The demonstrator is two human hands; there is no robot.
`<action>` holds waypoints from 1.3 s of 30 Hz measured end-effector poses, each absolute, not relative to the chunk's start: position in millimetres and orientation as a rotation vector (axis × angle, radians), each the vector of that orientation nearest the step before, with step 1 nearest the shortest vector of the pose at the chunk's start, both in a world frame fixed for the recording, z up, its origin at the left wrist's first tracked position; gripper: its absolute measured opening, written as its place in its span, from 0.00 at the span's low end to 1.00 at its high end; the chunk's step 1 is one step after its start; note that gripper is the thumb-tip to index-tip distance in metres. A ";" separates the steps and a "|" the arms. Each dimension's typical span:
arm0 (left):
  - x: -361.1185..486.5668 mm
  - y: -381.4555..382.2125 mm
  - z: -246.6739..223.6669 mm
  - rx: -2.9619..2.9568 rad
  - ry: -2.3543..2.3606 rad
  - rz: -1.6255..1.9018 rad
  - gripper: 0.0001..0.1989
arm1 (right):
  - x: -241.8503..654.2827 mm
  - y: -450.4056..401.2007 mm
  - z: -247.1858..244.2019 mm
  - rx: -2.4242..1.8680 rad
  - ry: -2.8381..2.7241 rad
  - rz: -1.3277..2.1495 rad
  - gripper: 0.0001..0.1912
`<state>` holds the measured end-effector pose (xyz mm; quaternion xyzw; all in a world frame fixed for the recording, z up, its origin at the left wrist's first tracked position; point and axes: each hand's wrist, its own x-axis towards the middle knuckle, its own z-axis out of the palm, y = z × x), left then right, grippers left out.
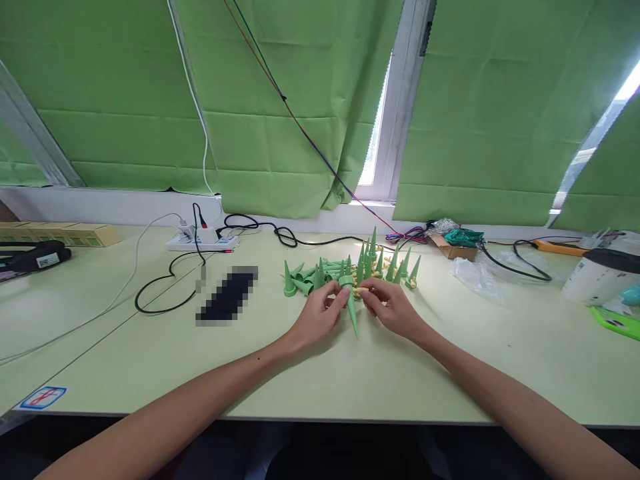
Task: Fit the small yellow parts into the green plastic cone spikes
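Over the middle of the table, my left hand (pixel 320 312) is closed on a green plastic cone (pixel 353 315), its tip pointing down toward me and its wide collar up. My right hand (pixel 391 307) pinches a small yellowish piece (pixel 359 291) at the side of the cone's collar; whether it is inside the collar I cannot tell. Just behind my hands lies a pile of green cones (pixel 327 270), some upright and some on their sides. Small yellow pieces (pixel 411 283) are scattered among the upright cones at the right of the pile.
A power strip (pixel 203 241) with black and white cables stands at the back left, near a pixelated dark patch (pixel 227 295). Rightward are a small cardboard box (pixel 453 248), clear plastic bags (pixel 477 277), a white cup (pixel 600 277) and a bright green phone-like object (pixel 616 323). Yellowish boxes (pixel 60 233) line the far left.
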<state>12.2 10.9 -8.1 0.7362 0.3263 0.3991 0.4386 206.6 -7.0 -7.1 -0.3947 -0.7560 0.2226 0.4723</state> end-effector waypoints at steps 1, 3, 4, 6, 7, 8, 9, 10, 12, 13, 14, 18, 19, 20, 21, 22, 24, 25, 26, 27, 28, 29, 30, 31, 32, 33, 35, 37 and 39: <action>11.9 10.6 -7.7 1.841 0.820 0.987 0.20 | 206.9 -7.0 -7.0 -0.968 -1.855 0.545 0.13; 11.4 9.7 -6.4 1.867 0.843 0.986 0.19 | 207.5 -6.8 -7.0 -0.976 -1.866 0.543 0.13; 11.2 9.2 -5.6 1.882 0.854 0.986 0.19 | 207.8 -6.7 -7.1 -0.982 -1.871 0.544 0.14; 11.3 8.4 -4.4 1.908 0.868 0.989 0.18 | 208.2 -6.4 -7.5 -0.993 -1.879 0.556 0.14; 11.4 8.1 -4.0 1.918 0.871 0.992 0.18 | 208.3 -6.2 -7.7 -0.995 -1.880 0.570 0.15; 11.5 8.0 -3.9 1.928 0.872 0.996 0.18 | 208.4 -6.1 -7.9 -0.994 -1.881 0.588 0.15; 11.6 8.1 -4.1 1.939 0.871 1.004 0.18 | 208.4 -5.9 -8.1 -0.992 -1.882 0.607 0.16; 11.7 8.4 -4.4 1.953 0.871 1.016 0.18 | 208.4 -5.9 -8.3 -0.988 -1.883 0.624 0.17; 11.7 9.6 -5.5 1.991 0.879 1.040 0.18 | 208.4 -5.9 -8.7 -0.985 -1.886 0.654 0.18; 11.5 10.3 -6.2 2.013 0.884 1.051 0.17 | 208.5 -5.9 -9.2 -0.987 -1.887 0.665 0.19; 11.3 11.0 -6.8 2.036 0.890 1.059 0.17 | 208.6 -5.8 -9.8 -0.988 -1.885 0.677 0.19; 10.4 12.6 -8.7 2.113 0.892 1.103 0.14 | 209.1 -4.3 -13.3 -0.959 -1.867 0.766 0.20; 10.2 12.6 -9.0 2.133 0.886 1.118 0.14 | 209.0 -3.9 -14.0 -0.943 -1.858 0.803 0.21; 10.1 12.3 -9.1 2.153 0.878 1.132 0.13 | 208.9 -3.6 -14.3 -0.927 -1.844 0.843 0.21; 10.0 12.0 -9.1 2.173 0.870 1.143 0.12 | 208.6 -3.5 -14.2 -0.911 -1.831 0.884 0.22; 10.0 11.5 -9.1 2.192 0.866 1.154 0.11 | 208.2 -3.5 -13.7 -0.895 -1.820 0.923 0.22; 9.9 10.7 -9.0 2.227 0.859 1.172 0.09 | 207.1 -3.9 -11.9 -0.868 -1.806 0.985 0.23; 9.9 10.4 -8.9 2.242 0.855 1.179 0.08 | 206.6 -4.1 -10.9 -0.858 -1.800 1.007 0.23; 9.9 10.2 -8.9 2.255 0.849 1.183 0.08 | 206.1 -4.3 -10.1 -0.849 -1.795 1.023 0.24; 9.9 10.1 -8.9 2.265 0.841 1.189 0.08 | 205.6 -4.3 -9.4 -0.840 -1.785 1.039 0.24; 10.0 10.1 -8.9 2.274 0.831 1.196 0.07 | 205.3 -4.3 -9.1 -0.829 -1.770 1.053 0.24; 10.1 10.1 -9.0 2.280 0.824 1.207 0.07 | 205.0 -4.1 -8.9 -0.817 -1.754 1.065 0.24; 10.3 10.1 -9.1 2.282 0.821 1.220 0.07 | 204.8 -4.0 -8.9 -0.805 -1.740 1.073 0.23; 10.5 10.0 -9.4 2.277 0.822 1.234 0.07 | 204.7 -3.9 -9.0 -0.794 -1.730 1.075 0.23; 10.7 9.8 -9.6 2.264 0.825 1.251 0.08 | 204.6 -4.0 -9.0 -0.787 -1.723 1.071 0.22; 10.8 9.5 -9.9 2.242 0.830 1.265 0.09 | 204.5 -4.2 -9.0 -0.786 -1.722 1.064 0.22; 11.1 8.5 -10.4 2.173 0.834 1.291 0.12 | 204.1 -5.2 -8.5 -0.788 -1.732 1.045 0.20; 11.3 7.5 -10.4 2.100 0.829 1.313 0.13 | 203.4 -6.4 -8.0 -0.793 -1.741 1.029 0.19; 11.5 7.1 -9.7 2.038 0.831 1.319 0.12 | 202.5 -7.2 -7.9 -0.799 -1.737 1.006 0.18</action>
